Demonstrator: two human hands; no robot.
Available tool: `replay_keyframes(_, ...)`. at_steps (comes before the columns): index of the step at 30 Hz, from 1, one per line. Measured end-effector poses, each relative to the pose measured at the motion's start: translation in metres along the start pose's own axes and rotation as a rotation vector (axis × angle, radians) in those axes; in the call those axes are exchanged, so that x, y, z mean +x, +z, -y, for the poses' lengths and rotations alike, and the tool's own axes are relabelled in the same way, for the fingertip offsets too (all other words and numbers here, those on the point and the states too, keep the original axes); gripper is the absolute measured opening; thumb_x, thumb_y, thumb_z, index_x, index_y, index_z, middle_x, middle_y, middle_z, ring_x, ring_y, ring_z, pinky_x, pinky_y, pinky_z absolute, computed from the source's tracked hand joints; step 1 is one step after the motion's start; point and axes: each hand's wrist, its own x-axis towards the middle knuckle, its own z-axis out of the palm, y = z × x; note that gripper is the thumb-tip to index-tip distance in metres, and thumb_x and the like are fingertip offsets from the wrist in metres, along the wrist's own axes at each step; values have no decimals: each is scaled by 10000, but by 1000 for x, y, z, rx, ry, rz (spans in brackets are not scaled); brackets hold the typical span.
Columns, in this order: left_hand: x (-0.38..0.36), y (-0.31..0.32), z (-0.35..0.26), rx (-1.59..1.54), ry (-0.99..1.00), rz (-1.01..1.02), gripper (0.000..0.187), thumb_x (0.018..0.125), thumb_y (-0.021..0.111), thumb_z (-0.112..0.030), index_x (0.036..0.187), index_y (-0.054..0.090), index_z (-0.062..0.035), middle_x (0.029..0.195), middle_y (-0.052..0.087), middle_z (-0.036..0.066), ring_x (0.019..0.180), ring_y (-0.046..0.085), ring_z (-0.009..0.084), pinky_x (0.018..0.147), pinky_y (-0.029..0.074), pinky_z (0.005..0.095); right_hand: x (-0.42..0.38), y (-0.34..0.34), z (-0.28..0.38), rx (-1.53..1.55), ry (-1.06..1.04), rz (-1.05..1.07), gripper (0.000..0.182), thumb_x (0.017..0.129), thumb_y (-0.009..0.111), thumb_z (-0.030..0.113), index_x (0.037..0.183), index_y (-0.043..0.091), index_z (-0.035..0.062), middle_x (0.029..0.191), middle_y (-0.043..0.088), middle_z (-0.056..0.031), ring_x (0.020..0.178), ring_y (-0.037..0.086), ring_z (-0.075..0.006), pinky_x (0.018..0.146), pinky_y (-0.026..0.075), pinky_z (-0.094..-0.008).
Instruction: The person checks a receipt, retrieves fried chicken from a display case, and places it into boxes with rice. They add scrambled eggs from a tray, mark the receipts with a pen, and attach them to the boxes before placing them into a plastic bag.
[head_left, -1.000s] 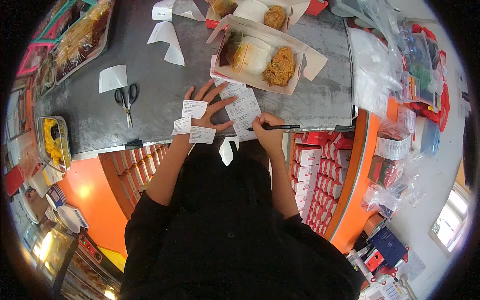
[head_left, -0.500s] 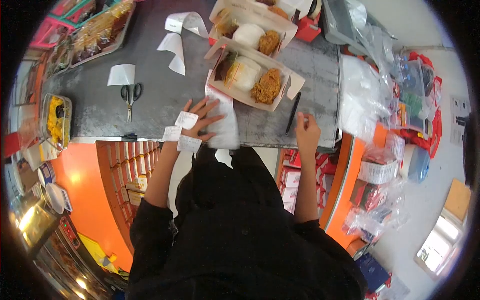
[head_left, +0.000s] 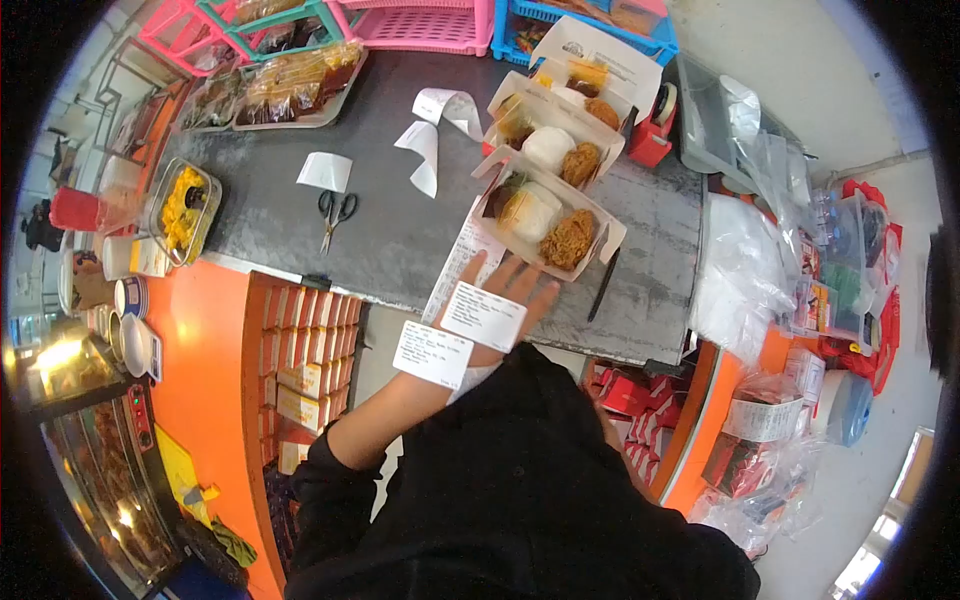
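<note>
Fingers of the left hand [head_left: 505,295] lie spread and flat on the grey stone counter [head_left: 400,230], gripping nothing; small white printed labels [head_left: 482,316] are stuck to the back of the hand and another one [head_left: 432,354] to the wrist. Under the fingers lies a long white printed receipt [head_left: 455,262], which runs from the counter's near edge up to the nearest open cardboard meal box with rice and a fried piece [head_left: 545,215], and the fingertips lie just short of that box's front wall. The right hand is out of sight below the dark sleeve and body, so its grip cannot be told. A black pen [head_left: 603,286] lies on the counter just right of the hand, beside the box's corner. Two more open meal boxes [head_left: 560,140] stand in a row behind the first, with a red tape dispenser [head_left: 655,130] to their right. Curled white paper slips [head_left: 430,140] lie left of the boxes, and farther left black-handled scissors [head_left: 335,215] lie below a folded white sheet [head_left: 325,172]. A clear tub of yellow food [head_left: 185,205] sits at the counter's left end.
</note>
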Motion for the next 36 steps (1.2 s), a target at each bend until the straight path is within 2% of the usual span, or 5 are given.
replay_keyframes(8,38,-43,-6,-18,356,-63,506,830,474,-219,1310,358,-106,1278,440,128,1175,439,271,1013,314,475,2,-32,-121,-214,20,-460,463,885,459,285,1277,425,41,1224,489,-125,1157,446,-227,979,327,-330)
replay_keyframes(16,56,-56,-2,-49,519,-3,565,812,478,-217,1337,309,-97,1325,381,137,1232,376,300,1054,257,489,0,-45,-162,-199,-137,-361,496,884,439,303,1302,400,39,1224,490,-115,1163,438,-219,969,337,-325)
replay_keyframes(19,54,-49,2,-149,494,13,564,798,495,-214,1320,331,-82,1309,396,138,1212,392,308,1048,268,491,-8,-59,-88,402,551,-62,496,880,436,281,1311,394,40,1238,481,-101,1140,446,-200,938,364,-313)
replay_keyframes(25,44,-45,5,-88,469,43,518,780,522,-184,1258,404,-26,1277,422,155,1205,393,330,1030,290,497,-5,115,218,-596,-212,-323,260,845,524,154,1045,613,14,1102,527,-104,1025,505,-166,833,399,-288)
replay_keyframes(36,31,-47,11,140,171,55,500,799,500,-296,1265,422,-132,1348,369,66,1255,343,235,1026,232,542,33,204,268,-627,-554,-116,164,808,600,144,931,613,35,1190,475,-109,1037,499,-172,754,425,-268)
